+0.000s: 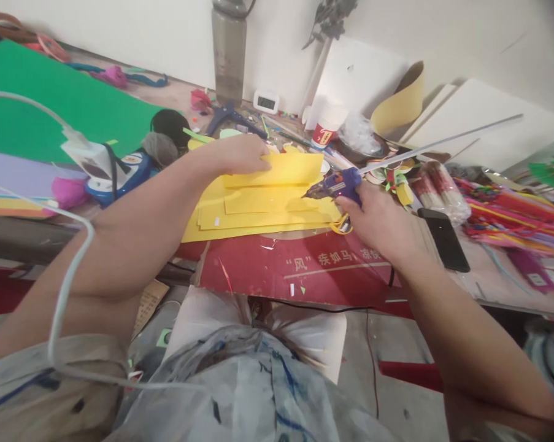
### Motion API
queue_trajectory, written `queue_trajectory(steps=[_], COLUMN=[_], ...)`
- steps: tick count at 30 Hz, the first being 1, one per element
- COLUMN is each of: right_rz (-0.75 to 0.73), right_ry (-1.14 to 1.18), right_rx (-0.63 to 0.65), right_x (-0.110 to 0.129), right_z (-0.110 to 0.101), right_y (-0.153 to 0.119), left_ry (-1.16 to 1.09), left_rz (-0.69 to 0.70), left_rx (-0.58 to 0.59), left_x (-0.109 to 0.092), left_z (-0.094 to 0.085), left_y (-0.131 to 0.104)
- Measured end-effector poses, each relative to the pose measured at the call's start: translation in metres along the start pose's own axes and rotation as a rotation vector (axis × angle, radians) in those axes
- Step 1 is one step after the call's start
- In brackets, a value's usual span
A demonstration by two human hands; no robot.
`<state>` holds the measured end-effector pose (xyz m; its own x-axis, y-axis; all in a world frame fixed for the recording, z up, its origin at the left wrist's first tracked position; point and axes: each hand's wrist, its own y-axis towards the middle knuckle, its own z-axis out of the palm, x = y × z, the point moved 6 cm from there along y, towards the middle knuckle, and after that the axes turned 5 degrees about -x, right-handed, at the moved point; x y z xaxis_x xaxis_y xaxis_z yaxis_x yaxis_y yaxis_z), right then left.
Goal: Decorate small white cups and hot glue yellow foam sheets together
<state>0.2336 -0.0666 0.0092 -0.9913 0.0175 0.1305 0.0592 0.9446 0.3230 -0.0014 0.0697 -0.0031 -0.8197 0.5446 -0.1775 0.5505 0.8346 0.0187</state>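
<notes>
Layers of yellow paper [267,219] lie on a red cardboard sheet [258,270] in the middle of the table. My left hand [246,155] is closed on the upper left edge of a raised yellow strip [295,169], which stands up from the sheets below. My right hand [378,215] is wrapped round a blue glue gun [338,184] with a long clear glue stick [442,144] out of its back. The gun's nozzle points left, close to the yellow sheets under the strip. Beside my right hand lie yellow-handled scissors [342,226], partly hidden.
Behind the paper stand a grey bottle [229,55], a small white clock [266,102] and a paper cup [326,126]. To the right are a black phone [443,239] and colourful pipe cleaners [516,212]. A blue power strip [124,178] and green sheet [65,98] are left.
</notes>
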Motion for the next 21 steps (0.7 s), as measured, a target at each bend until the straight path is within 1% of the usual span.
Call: queue_trajectory(steps=[3, 6, 12, 15, 19, 21], right_rz=[-0.021, -0.011, -0.022, -0.006, -0.098, -0.123], right_ry=[0.010, 0.012, 0.025, 0.029, 0.097, 0.107], right_rx=[-0.011, -0.020, -0.039, -0.031, 0.005, 0.013], right_x=[0.001, -0.003, -0.001, 0.006, 0.026, 0.031], right_z=[-0.003, -0.005, -0.003, -0.001, 0.000, -0.002], right_y=[-0.008, -0.011, -0.007, -0.005, -0.011, -0.014], left_ry=[-0.035, -0.067, -0.062, -0.080, -0.098, -0.096], left_rz=[-0.014, -0.034, -0.021, -0.008, -0.004, -0.019], left_rx=[-0.021, -0.014, 0.008, -0.005, 0.000, -0.004], left_x=[0.000, 0.000, -0.002, 0.000, 0.001, 0.001], left_z=[-0.001, -0.001, -0.003, -0.002, 0.001, 0.001], left_y=[0.000, 0.000, -0.002, -0.001, 0.001, 0.001])
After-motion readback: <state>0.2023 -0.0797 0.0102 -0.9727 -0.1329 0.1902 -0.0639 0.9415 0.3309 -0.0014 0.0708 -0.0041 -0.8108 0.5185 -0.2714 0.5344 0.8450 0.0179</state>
